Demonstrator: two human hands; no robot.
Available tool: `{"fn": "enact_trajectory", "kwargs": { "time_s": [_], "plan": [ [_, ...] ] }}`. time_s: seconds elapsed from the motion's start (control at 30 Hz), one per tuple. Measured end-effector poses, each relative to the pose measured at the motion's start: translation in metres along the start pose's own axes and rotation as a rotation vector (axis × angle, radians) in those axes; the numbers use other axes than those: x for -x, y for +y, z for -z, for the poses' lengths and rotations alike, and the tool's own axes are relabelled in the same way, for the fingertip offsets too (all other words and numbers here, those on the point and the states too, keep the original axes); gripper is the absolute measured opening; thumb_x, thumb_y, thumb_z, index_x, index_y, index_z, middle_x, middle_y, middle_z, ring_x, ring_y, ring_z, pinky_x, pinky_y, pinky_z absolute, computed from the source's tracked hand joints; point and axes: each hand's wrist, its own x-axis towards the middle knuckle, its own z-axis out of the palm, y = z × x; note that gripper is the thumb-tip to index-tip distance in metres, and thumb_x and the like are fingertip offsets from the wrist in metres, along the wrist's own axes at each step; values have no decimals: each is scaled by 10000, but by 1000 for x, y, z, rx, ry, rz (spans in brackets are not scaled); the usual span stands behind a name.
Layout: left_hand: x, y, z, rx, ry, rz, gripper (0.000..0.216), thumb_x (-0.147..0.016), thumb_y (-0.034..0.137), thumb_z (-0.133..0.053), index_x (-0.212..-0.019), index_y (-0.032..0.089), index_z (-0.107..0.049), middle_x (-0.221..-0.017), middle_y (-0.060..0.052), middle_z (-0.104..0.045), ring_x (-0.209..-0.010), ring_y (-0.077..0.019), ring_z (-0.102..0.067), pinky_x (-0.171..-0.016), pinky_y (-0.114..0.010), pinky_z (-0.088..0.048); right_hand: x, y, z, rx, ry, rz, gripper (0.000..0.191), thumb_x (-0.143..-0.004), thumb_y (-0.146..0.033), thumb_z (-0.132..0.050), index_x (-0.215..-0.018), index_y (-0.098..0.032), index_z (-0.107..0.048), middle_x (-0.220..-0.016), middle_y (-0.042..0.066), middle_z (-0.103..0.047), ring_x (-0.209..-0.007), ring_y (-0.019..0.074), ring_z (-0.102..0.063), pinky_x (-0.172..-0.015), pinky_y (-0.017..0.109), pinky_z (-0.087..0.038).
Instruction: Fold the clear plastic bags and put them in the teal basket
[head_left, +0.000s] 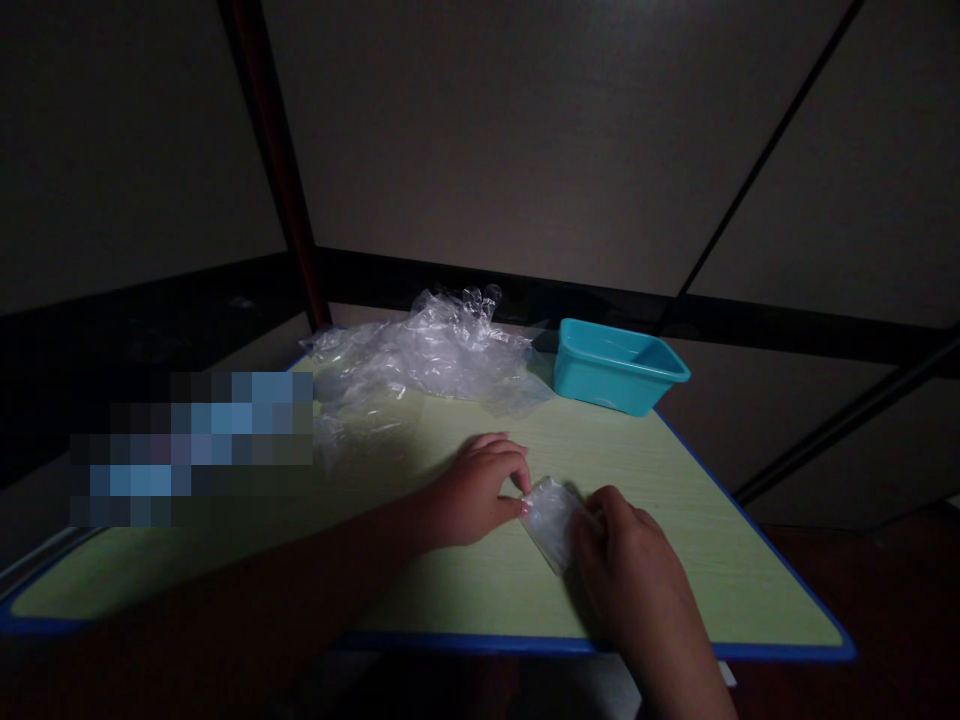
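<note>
A small, flat piece of clear plastic, folded like a bag [553, 520], lies just above the table between my hands. My left hand [480, 490] pinches its left corner between thumb and forefinger. On the opposite side, my right hand [630, 560] is closed over the right edge, its fingers partly hiding that part of the plastic. Behind my hands spreads a loose heap of crumpled clear plastic bags [442, 350].
A turquoise plastic basin [615, 370] stands at the table's back right corner. The pale green table [465, 600] has a blue edge. A dark-banded wall [510, 150] rises behind it. One area at the left is pixelated.
</note>
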Motion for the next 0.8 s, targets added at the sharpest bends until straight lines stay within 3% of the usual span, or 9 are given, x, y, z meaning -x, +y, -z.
{"fn": "enact_trajectory", "kwargs": {
  "time_s": [0.2, 0.33, 0.43, 0.63, 0.8],
  "plan": [
    [1, 1, 0, -7, -5, -4, 176, -689, 172, -706, -810, 218, -587, -1157, -27, -584, -1187, -218, -415, -1016, -367, -282, 10, 1, 8, 67, 113, 95, 334, -822, -310, -416, -1062, -117, -548, -1011, 178, -596, -929, 309, -551, -770, 460, -412],
    [1, 0, -1, -10, 10, -14, 186, -679, 166, -707, -809, 213, -583, -1138, -27, -589, -1165, -212, -428, -1019, -359, -278, 24, -9, 7, 122, 10, 339, 586, -825, -422, -434, -1353, -178, -362, -1365, 161, -397, -1196, 369, -406, -920, 606, -304],
    [1, 1, -1, -14, 9, -13, 174, -688, 167, -699, -812, 212, -585, -1148, -32, -585, -1173, -213, -419, -1019, -360, -280, 30, -15, 1, 129, -92, 389, 699, -802, -457, -463, -1405, -172, -254, -1407, 155, -323, -1249, 374, -338, -949, 624, -283],
    [1, 3, 1, -17, 8, -10, 176, -686, 166, -700, -812, 214, -586, -1153, -32, -586, -1182, -216, -412, -1013, -370, -287, 30, -13, 0, 146, -218, 349, 671, -791, -514, -473, -1363, -187, -345, -1380, 167, -337, -1245, 385, -331, -945, 639, -289],
    [1, 2, 1, -14, 1, -9, 192, -678, 153, -704, -813, 219, -585, -1144, -32, -588, -1173, -212, -425, -1017, -360, -281, 30, -8, 2, 177, -262, 379, 643, -811, -539, -452, -1368, -250, -311, -1373, 175, -334, -1249, 385, -303, -924, 642, -312]
  ]
}}
